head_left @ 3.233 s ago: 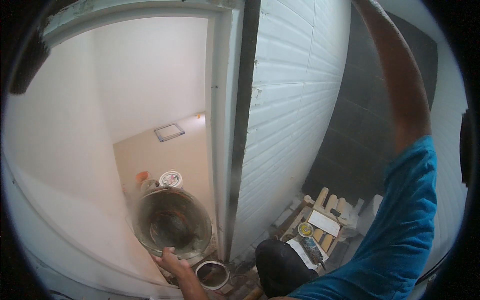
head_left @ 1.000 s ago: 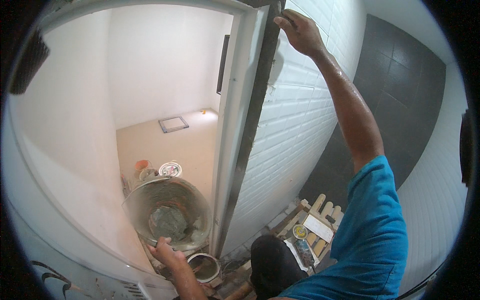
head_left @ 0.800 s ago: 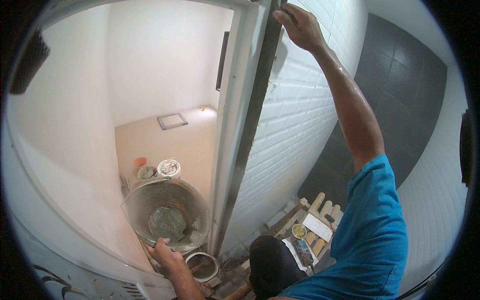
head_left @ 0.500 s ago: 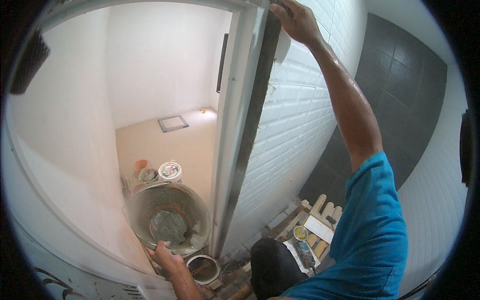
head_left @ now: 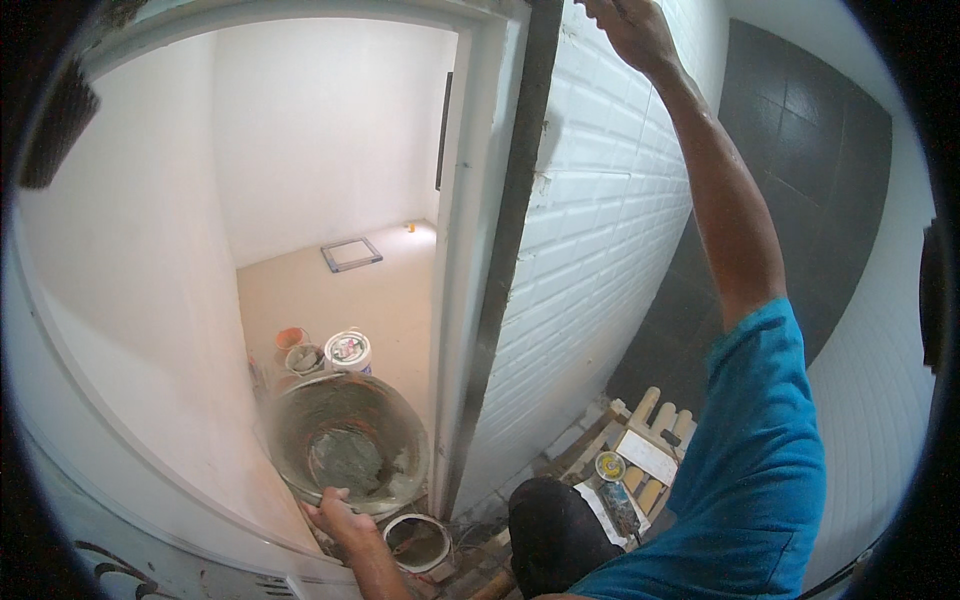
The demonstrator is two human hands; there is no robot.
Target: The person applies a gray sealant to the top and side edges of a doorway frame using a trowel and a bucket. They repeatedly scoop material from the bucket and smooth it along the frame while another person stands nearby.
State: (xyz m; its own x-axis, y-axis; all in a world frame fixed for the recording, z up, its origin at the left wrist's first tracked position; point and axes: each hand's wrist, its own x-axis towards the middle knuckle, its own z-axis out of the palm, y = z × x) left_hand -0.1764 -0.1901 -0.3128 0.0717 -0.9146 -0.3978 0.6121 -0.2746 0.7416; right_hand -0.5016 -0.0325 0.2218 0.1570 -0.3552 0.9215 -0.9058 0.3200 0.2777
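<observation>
In the head view, the left hand has the near rim of the big bucket, thumb over the lip and fingers curled round the outside, a pretty snug hold. The bucket sits in the doorway, mouth tipped toward the person, with a lump of grey mix at the bottom. Can't tell what's under it.

The right hand is way up by the tiled wall, just beside the dark strip. Its fingertips run out the top, so no telling how tight it is or whether it's got anything.

If this is patching that strip, I'd keep the bucket close and steady, take small dabs, press them in firmly and wipe smears off the tile before they set. Working that high one-handed, balance probably matters too.

Labels: the white tub has coloured print on its lid and the little tin has a yellow label, both too small to make out.
</observation>
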